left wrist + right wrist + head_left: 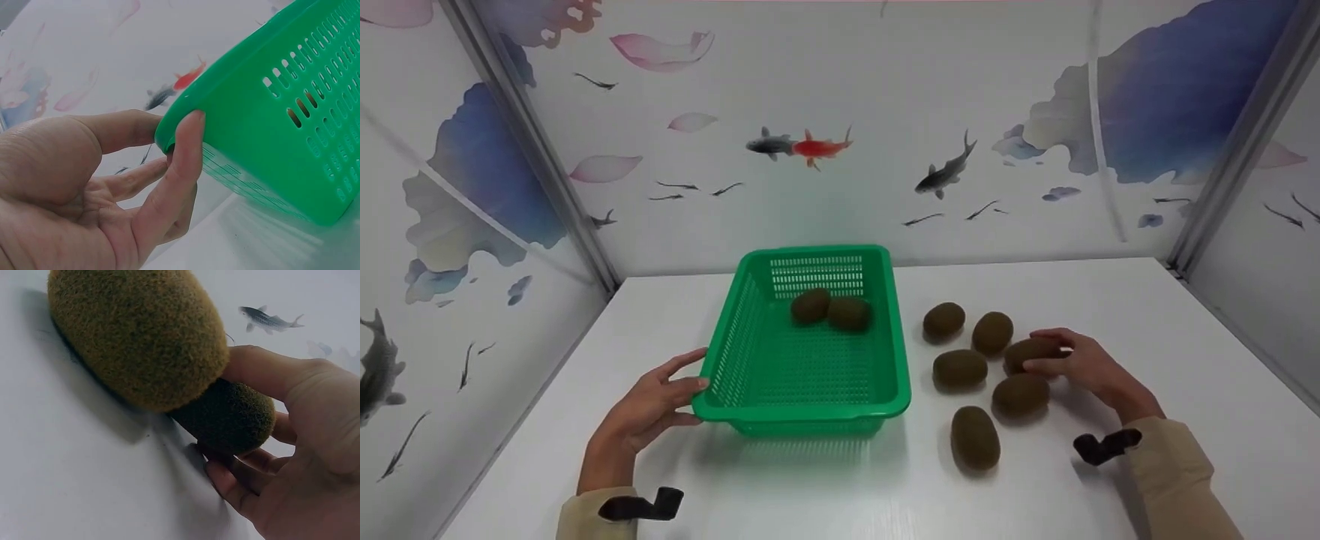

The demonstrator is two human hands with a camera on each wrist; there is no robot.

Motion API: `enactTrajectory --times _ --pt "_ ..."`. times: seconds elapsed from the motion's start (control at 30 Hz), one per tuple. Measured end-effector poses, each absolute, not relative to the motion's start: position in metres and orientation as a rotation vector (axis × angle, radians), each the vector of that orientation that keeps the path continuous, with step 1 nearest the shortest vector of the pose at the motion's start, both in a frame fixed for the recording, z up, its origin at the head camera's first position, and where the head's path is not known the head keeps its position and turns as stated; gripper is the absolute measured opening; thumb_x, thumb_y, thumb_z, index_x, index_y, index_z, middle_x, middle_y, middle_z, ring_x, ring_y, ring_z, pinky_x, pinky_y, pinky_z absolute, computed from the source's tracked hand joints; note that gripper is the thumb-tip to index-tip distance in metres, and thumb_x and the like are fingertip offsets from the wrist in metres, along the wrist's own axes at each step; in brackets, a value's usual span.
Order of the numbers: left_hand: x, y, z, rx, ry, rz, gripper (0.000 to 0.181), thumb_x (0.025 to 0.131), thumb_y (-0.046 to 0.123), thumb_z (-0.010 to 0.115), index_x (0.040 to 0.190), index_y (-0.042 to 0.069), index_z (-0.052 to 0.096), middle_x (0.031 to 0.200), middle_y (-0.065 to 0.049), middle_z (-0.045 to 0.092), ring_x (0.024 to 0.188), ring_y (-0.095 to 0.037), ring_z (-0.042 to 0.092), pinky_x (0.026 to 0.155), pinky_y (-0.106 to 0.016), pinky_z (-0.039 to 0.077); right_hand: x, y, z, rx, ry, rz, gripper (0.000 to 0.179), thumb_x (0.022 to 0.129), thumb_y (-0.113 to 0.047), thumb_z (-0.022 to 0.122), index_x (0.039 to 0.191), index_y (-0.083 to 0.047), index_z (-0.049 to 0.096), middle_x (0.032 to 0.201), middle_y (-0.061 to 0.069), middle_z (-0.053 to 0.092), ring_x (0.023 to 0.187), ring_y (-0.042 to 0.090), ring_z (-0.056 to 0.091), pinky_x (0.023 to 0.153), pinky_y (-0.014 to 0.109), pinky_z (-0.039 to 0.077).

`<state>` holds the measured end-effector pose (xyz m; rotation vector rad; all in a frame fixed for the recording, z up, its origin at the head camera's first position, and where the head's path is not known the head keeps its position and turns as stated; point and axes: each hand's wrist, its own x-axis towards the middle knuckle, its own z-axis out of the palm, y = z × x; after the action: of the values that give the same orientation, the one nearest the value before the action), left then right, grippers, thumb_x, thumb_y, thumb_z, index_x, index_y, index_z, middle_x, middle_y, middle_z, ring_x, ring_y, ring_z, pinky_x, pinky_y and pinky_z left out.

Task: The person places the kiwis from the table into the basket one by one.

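Note:
A green perforated plastic basket (802,413) stands on the white table with two brown kiwis in its far half, one kiwi (809,307) beside another (850,314). At the basket's near left corner my left hand (649,405) pinches the rim (179,115) between thumb and fingers. To the right of the basket, my right hand (1086,366) grips a kiwi (1021,355), thumb on one side and fingers around the other. Another kiwi (138,337) lies close in front of the held one and partly covers it in the right wrist view.
More loose kiwis lie between basket and right hand: two at the back (943,322) (992,334), a kiwi (960,370) in the middle and a kiwi (975,439) nearest me. A fish-printed wall (840,202) closes off the table's back, with side panels left and right.

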<state>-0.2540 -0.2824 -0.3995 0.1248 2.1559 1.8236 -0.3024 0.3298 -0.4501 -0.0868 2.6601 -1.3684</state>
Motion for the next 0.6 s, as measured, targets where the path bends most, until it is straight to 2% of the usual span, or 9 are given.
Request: enactTrajectory --times 0.17,0.33,0.6 --pt "-0.254 -0.283 -0.400 0.123 2.147 1.835 0.077 0.098 0.021 0.065 0.159 0.008 0.021 0.112 -0.002 0.070 0.099 -0.013 0.072 0.077 -0.030 0.061 -0.303 0.331 -0.450 -0.077 2.653 -1.434 0.082 0.086 -0.047 0.076 0.149 -0.009 0.042 0.151 0.023 0.043 0.137 0.039 0.042 0.107 0.048 0.037" --pt "-0.254 -0.282 -0.400 0.107 2.162 1.828 0.078 0.097 0.022 0.066 0.159 0.009 0.022 0.116 -0.003 0.068 0.100 -0.014 0.072 0.079 -0.031 0.061 -0.303 0.328 -0.448 -0.101 2.659 -1.459 0.083 0.086 -0.049 0.076 0.150 -0.009 0.042 0.152 0.020 0.041 0.137 0.036 0.043 0.106 0.041 0.039" --pt "-0.254 -0.282 -0.400 0.097 2.176 1.820 0.077 0.097 0.023 0.066 0.159 0.009 0.023 0.119 -0.005 0.067 0.101 -0.014 0.071 0.079 -0.031 0.061 -0.300 0.321 -0.435 -0.151 2.646 -1.517 0.083 0.088 -0.047 0.074 0.152 -0.009 0.037 0.154 0.021 0.039 0.144 0.041 0.036 0.114 0.053 0.035"
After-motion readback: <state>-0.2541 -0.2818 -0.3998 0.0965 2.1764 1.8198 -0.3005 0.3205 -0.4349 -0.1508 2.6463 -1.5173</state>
